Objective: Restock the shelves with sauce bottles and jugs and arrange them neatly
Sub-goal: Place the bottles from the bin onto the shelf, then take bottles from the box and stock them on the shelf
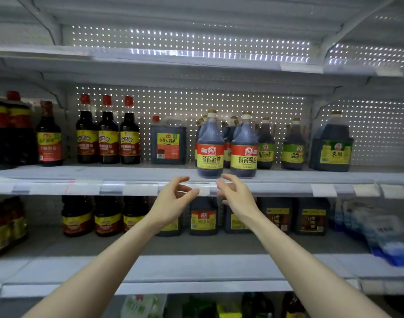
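Two bare forearms reach up from below, and the left hand (173, 198) and right hand (236, 198) hang side by side, near each other but apart, in front of the price strip (139, 188) on the edge of the middle shelf (104, 172). Both hands are released, with fingers loosely curled and thumbs out, holding nothing and touching no bottle. Below the fingers, behind the wrists, dark lower-shelf jugs (203, 216) with yellow labels stand in a row. Just beyond the fingertips, at the very front of the middle shelf, stands a red-and-yellow labelled bottle (210, 148), above the gap between the two hands. Its twin bottle (244, 150) stands just beside it, past the right fingers. More of the same kind line up behind the pair. Left of the left fingers and further back sits a square jug (168, 144) with a red cap, and beyond it are three tall red-capped bottles (108, 134). Right of the right fingers stand two green-labelled bottles (265, 148), then a large green-labelled jug (331, 145) set apart. Behind everything runs the perforated back panel (185, 104).
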